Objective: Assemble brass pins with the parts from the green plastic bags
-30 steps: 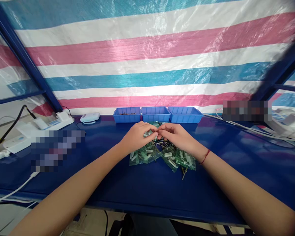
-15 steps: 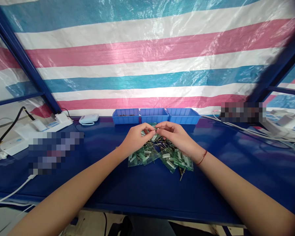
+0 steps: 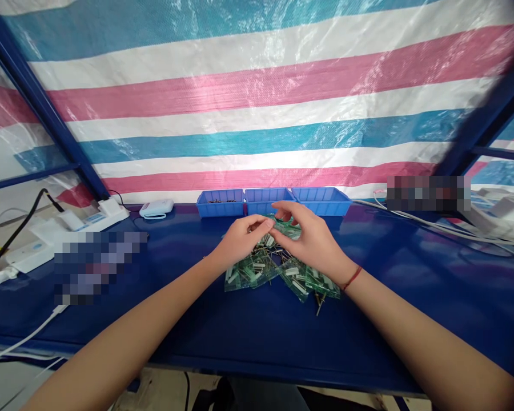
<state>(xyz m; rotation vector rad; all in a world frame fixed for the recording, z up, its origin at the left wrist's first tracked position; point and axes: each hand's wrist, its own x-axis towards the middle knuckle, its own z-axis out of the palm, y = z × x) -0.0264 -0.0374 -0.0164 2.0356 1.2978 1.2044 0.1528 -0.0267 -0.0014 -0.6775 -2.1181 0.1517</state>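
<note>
A heap of small green plastic bags (image 3: 282, 271) with white parts and loose metal pins lies on the blue table (image 3: 240, 331). My left hand (image 3: 240, 240) hovers over the heap's left side, fingers curled and pinched on a small piece I cannot make out. My right hand (image 3: 310, 240) is just to its right, thumb and fingers closed on a green bag at the top of the heap. The fingertips of both hands nearly touch.
Three blue bins (image 3: 274, 201) stand in a row behind the heap; the left one holds small dark parts. White devices (image 3: 156, 208) and power strips with cables lie at the far left, and more cables (image 3: 432, 225) run along the right. A striped tarp (image 3: 257, 103) hangs behind.
My hands were pinched together on a small piece; now my right hand has lifted and spread toward the far side of the heap, taking hold of a green bag.
</note>
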